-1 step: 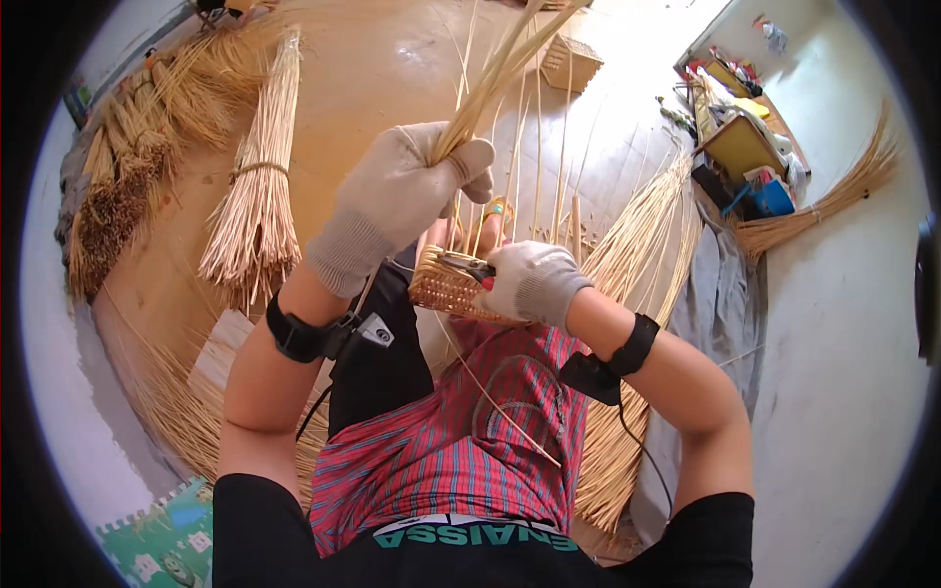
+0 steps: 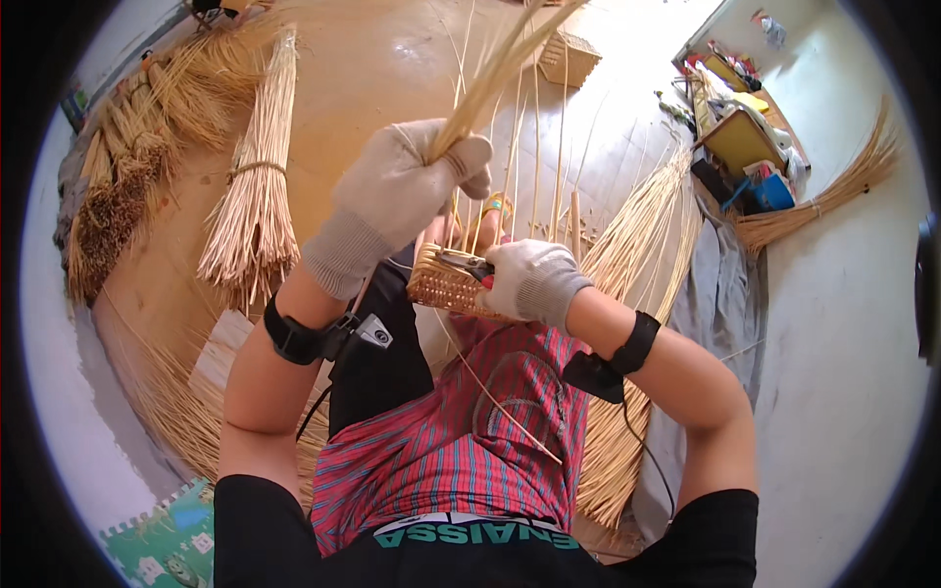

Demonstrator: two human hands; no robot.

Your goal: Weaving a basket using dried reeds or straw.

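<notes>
My left hand (image 2: 402, 181), in a pale work glove, is closed around a bundle of long straw-coloured wicker strands (image 2: 500, 76) that rises up and away from it. Just below and to its right is a small woven basket (image 2: 441, 288), its rim near my lap and thin upright stakes (image 2: 536, 162) standing up from it. My right hand (image 2: 537, 279), also gloved, grips pliers (image 2: 467, 263) with a bit of red handle showing; their metal jaws lie along the basket's top edge. The jaw tips are too small to read. One loose strand (image 2: 500, 404) hangs across the red striped cloth (image 2: 431, 470) on my lap.
A tied wicker bundle (image 2: 257, 186) lies on the floor at left, with darker bundles (image 2: 123, 181) beyond it. Another woven basket (image 2: 569, 61) sits at the far side. Long strands (image 2: 627, 235) spread at right, near grey cloth (image 2: 720, 304) and a cluttered table (image 2: 750, 142).
The strands above my left hand have swayed slightly, and that hand has dropped a touch. My right hand and the pliers stay at the basket rim.
</notes>
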